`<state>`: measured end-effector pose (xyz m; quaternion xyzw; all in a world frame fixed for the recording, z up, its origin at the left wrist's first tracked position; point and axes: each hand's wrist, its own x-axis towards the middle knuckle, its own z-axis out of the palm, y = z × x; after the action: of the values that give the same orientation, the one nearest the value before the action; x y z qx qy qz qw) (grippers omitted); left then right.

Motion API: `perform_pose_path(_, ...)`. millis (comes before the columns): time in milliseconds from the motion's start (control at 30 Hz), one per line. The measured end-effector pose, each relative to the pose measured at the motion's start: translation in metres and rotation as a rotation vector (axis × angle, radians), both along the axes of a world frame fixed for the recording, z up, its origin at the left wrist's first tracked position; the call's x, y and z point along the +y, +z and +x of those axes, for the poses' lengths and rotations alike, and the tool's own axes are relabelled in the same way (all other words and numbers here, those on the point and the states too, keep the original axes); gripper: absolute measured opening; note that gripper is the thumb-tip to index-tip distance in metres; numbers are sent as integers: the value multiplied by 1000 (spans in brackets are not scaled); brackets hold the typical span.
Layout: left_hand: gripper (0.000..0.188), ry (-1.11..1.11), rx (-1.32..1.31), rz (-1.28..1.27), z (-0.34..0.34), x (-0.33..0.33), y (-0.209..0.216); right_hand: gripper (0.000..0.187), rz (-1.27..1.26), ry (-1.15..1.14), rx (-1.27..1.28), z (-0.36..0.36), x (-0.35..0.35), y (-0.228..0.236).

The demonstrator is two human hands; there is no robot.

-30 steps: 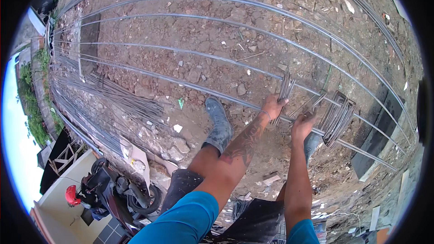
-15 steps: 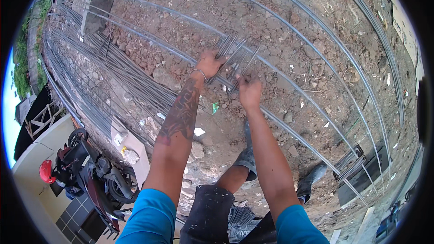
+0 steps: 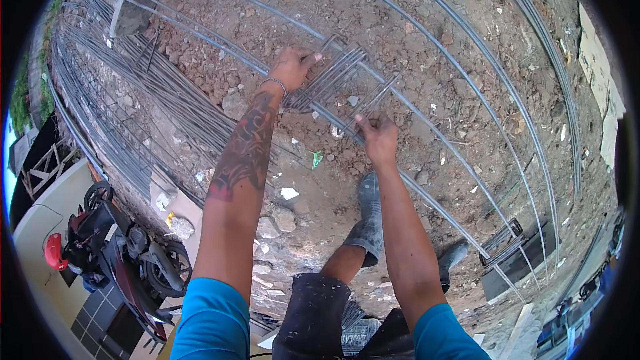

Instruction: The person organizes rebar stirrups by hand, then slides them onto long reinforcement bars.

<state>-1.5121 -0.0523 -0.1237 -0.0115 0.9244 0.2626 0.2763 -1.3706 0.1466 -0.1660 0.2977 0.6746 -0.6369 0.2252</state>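
Several thin bent steel stirrups [image 3: 333,79] sit across two long parallel steel bars, bunched close together. My left hand [image 3: 291,68] is at the far left side of the bunch, its fingers curled at the stirrups and partly hidden, the thumb pointing right. My right hand [image 3: 379,140] is closed, thumb and finger pinching the near end of a stirrup [image 3: 377,101] that stands apart to the right of the bunch. The nearer long bar [image 3: 433,200] runs just past my right hand. The farther bar [image 3: 437,135] passes beyond it.
More stirrups [image 3: 503,248] encircle the bars' right end, over a dark slab [image 3: 517,268]. A concrete block [image 3: 137,7] stands far left, near heaped rebar [image 3: 167,100]. Further bars curve across the rubble ahead. A motorcycle [image 3: 127,247] is at lower left; my boot [image 3: 369,217] is below.
The stirrups have spread along the bars. My left hand has moved left and away; my right hand has shifted slightly right, with one stirrup now separate from the bunch.
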Motion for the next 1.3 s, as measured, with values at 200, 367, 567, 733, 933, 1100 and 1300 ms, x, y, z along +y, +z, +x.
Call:
perform_pose_path(200,32,76,45,82,-39,-59,-18,21,18,-113,79,8,-8,1)
perform_pose_path(367,33,92,80,31,-51,-75,-22,22,2,-112,74,12,-13,-4)
perform_pose_path(567,42,-80,699,-356,-22,14,-21,33,335,-71,204,27,37,10)
perform_pose_path(733,40,-127,668,-155,140,96,31,34,377,25,-7,132,56,67)
perform_pose_path(933,37,-398,40,255,366,246,58,27,518,-166,-269,327,257,98)
perform_pose_path(1100,41,-618,-104,377,412,363,66,41,814,-384,-401,426,422,118)
perform_pose_path(1300,57,-487,-284,448,447,576,14,55,906,-484,-288,478,567,35)
